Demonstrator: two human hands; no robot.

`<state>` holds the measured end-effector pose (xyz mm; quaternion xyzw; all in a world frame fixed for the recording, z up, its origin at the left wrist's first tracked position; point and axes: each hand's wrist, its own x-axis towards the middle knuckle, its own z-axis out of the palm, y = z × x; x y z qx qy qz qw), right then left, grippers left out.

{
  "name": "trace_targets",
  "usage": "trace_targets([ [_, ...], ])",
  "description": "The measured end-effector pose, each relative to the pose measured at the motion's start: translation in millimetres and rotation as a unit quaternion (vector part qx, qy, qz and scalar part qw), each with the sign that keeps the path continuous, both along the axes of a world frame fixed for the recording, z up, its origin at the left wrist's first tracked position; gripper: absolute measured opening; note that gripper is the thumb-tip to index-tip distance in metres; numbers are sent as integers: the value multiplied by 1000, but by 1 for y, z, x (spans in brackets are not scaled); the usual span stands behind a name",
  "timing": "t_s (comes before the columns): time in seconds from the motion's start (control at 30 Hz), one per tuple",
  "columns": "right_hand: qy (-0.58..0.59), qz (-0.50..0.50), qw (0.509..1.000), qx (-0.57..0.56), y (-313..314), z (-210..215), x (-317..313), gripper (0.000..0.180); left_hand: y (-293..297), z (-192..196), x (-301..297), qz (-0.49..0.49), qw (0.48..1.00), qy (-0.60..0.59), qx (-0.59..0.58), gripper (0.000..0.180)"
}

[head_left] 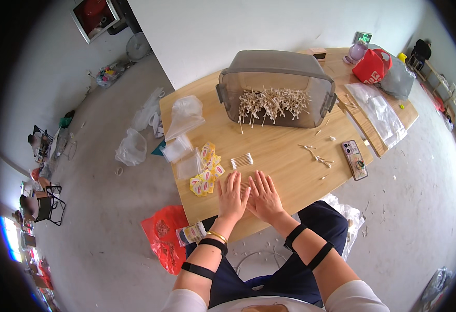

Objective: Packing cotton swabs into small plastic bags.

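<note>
My left hand (232, 198) lies flat near the front of the wooden table, fingers stretched out. Opposite it, my right hand (265, 197) is also flat with its fingers extended. Between and partly under the palms shows a row of cotton swabs (246, 190); how far it runs beneath them is hidden. Just beyond my fingertips lies a neat small row of cotton swabs (242, 160). Yellow and white cards (205, 179) are spread left of my left hand. A grey plastic bin (280, 65) rests on its side farther back, holding a heap of swabs (274, 101).
Clear bags (185, 117) lie at the table's left. Loose swabs (319, 157) and a phone (355, 160) are at the right. A filled swab pack (191, 234) and red bag (165, 236) sit by the front left corner. A red bag (372, 66) stands back right.
</note>
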<state>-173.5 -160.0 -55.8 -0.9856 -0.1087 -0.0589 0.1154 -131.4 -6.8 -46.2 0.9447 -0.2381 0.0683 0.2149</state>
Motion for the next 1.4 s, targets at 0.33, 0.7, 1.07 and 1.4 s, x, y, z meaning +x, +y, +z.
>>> trace_targets([
  [0.33, -24, 2, 999, 30, 4, 3, 0, 87, -21, 6, 40, 31, 997, -47, 55, 49],
  [0.7, -3, -8, 1000, -15, 3, 4, 0, 86, -17, 9, 30, -10, 999, -46, 23, 43],
  [1.07, -24, -16, 1000, 7, 3, 6, -3, 88, -12, 3, 14, -13, 999, 30, -42, 39],
  [1.4, -5, -14, 998, 64, 3, 1, -2, 89, 22, -7, -13, 47, 998, 11, 45, 66],
])
